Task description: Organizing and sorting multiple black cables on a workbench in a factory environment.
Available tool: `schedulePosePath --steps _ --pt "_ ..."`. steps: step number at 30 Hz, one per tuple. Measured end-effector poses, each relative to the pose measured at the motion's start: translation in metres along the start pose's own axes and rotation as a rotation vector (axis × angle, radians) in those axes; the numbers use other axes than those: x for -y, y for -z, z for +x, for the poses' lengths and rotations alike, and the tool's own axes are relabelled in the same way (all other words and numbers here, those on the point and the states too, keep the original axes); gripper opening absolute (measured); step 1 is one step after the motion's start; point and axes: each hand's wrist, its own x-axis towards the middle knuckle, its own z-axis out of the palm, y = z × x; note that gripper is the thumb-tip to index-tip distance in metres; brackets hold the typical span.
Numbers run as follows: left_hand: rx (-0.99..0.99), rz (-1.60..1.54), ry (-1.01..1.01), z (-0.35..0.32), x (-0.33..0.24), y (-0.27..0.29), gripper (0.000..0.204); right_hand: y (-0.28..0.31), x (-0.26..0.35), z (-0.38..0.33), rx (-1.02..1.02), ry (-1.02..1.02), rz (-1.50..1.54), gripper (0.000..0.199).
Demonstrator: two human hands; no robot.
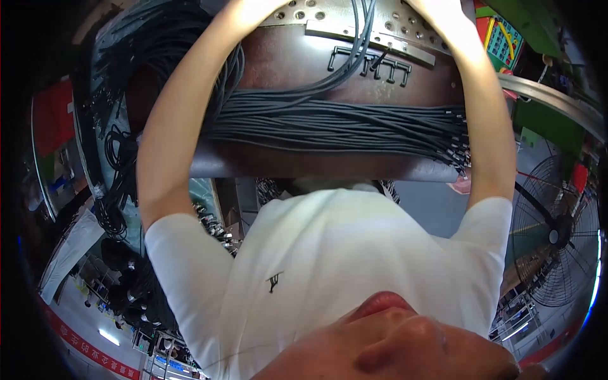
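Note:
Both my arms reach forward to the top edge. My left hand (256, 6) and my right hand (438, 7) show only in part there, washed out by bright light, with their fingers cut off. Between them lies a metal plate (304, 14) with several round holes, and a metal bar (373, 43) along its near side. A few dark cables (362, 38) run from the top edge over the bar and curve left. Nearer to me, a thick bundle of black cables (329, 126) stretches across the brown worktop (278, 60), its metal-tipped ends by my right forearm.
Several black bent rods (370, 65) lie in a row near the bar. Heaped black cables (152, 50) fill the left side. At the right are a green panel with buttons (503, 44), a curved metal rail (554, 98) and a large caged fan (556, 237).

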Motion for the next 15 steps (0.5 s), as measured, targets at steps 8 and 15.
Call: schedulePosePath --steps 8,15 --pt "-0.185 0.593 -0.182 0.018 0.007 -0.009 0.032 0.008 -0.002 -0.001 0.106 -0.038 -0.207 0.028" --pt "-0.132 0.489 -0.171 0.02 0.046 -0.017 0.034 -0.001 -0.006 0.002 0.11 -0.044 -0.207 0.038"
